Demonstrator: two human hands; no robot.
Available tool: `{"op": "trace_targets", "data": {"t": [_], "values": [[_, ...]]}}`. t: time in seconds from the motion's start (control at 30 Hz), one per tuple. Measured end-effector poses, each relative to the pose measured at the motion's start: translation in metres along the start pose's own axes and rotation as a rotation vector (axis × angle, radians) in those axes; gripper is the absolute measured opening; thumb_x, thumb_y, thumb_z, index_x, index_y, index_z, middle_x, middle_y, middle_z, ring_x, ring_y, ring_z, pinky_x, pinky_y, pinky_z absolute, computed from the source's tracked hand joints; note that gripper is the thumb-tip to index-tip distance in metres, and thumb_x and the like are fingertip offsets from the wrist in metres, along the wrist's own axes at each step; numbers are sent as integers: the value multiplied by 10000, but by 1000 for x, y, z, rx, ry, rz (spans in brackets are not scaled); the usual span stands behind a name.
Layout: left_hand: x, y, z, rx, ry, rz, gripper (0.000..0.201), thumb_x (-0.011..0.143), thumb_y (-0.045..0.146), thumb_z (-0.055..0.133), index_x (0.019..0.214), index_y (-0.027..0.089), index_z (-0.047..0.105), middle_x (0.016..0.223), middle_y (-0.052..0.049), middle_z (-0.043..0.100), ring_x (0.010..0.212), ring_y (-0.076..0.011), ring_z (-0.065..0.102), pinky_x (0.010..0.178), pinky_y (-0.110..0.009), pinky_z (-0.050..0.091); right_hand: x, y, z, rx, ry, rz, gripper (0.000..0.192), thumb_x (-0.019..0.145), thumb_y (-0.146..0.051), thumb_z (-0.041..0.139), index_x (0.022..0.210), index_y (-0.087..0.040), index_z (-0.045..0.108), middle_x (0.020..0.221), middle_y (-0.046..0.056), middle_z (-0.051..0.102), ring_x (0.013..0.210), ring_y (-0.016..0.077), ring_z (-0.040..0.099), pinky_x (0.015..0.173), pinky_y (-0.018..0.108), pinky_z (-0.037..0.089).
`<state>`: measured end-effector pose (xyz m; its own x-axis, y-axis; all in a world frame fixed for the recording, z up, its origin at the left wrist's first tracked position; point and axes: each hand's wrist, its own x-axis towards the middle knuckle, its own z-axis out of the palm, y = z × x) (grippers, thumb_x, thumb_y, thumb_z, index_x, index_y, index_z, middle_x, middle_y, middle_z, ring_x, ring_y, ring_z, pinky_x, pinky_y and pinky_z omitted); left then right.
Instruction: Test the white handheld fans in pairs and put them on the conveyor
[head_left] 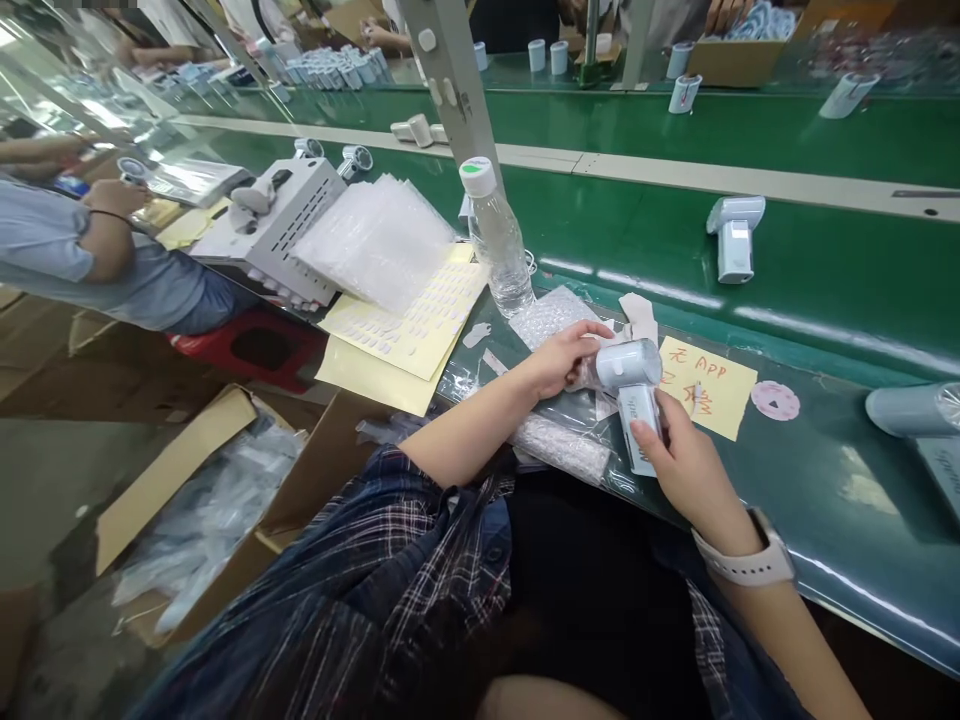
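Note:
A light blue, hair-dryer-shaped handheld device (636, 400) is tilted over the near edge of the bench, its round head up and its handle down. My right hand (679, 450) is closed around the handle, thumb on the front. At the left end of the head, my left hand (561, 362) has its fingers curled on what looks like clear plastic film (581, 374), with the index finger stretched toward the device. Bubble wrap (555, 315) lies beyond my left hand, and a bubble-wrap piece (566, 450) is under its forearm.
A water bottle (501, 245) stands behind my left hand, near yellow label sheets (405, 325) and a plastic bag stack (382, 235). A handwritten yellow note (716, 385) lies right. Another device (735, 238) is on the green belt (622, 225). A carton (300, 470) holds plastic bags.

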<state>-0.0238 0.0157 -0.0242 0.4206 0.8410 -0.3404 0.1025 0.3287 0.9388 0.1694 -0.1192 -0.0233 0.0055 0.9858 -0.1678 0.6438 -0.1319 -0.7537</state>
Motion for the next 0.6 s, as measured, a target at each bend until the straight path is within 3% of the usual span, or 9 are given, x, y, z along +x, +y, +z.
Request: {"op": "trace_targets", "data": {"t": [0.1, 0.17, 0.23, 0.33, 0.43, 0.6], "values": [[-3, 4, -6, -114, 88, -34, 219, 988, 200, 465, 1187, 231, 554, 674, 74, 376, 479, -89, 290, 489, -235, 243, 11, -9, -5, -148, -72, -57, 718, 1064, -638, 333, 1586, -178, 506, 1245, 185, 777, 978, 386, 754, 773, 434, 545], [-12, 7, -7, -16, 108, 77, 275, 994, 182, 460, 1245, 237, 555, 676, 72, 371, 506, -100, 314, 513, -245, 290, 15, -14, -5, -261, -76, -94, 674, 1095, -584, 302, 1590, -173, 504, 1208, 186, 786, 954, 382, 760, 734, 422, 540], [-23, 10, -6, 266, 133, 300, 362, 1012, 179, 461, 1352, 251, 563, 713, 49, 459, 596, -126, 441, 606, -268, 405, 14, -17, -1, -417, -26, -159, 618, 1111, -529, 322, 1576, -170, 513, 1131, 185, 792, 907, 368, 760, 671, 397, 520], [-37, 14, -4, 867, 150, 647, 487, 1046, 150, 414, 1497, 271, 550, 868, -9, 642, 827, -176, 595, 805, -325, 492, 7, -25, 5, -670, 103, -305, 549, 1111, -417, 405, 1574, -137, 500, 997, 169, 771, 852, 332, 741, 601, 366, 479], [-40, 19, -6, 1183, 107, 817, 511, 1069, 130, 383, 1529, 275, 552, 884, -19, 670, 873, -191, 606, 823, -332, 484, -1, -33, 3, -833, 186, -422, 521, 1112, -340, 427, 1565, -96, 505, 908, 152, 729, 812, 309, 713, 553, 365, 436], [-35, 28, -4, 969, 262, 820, 485, 1095, 173, 360, 1569, 183, 458, 972, -43, 689, 876, -187, 611, 844, -331, 511, -7, -46, -10, -883, 225, -490, 490, 1110, -301, 444, 1558, -132, 548, 866, 134, 699, 819, 304, 687, 556, 365, 397]]}}
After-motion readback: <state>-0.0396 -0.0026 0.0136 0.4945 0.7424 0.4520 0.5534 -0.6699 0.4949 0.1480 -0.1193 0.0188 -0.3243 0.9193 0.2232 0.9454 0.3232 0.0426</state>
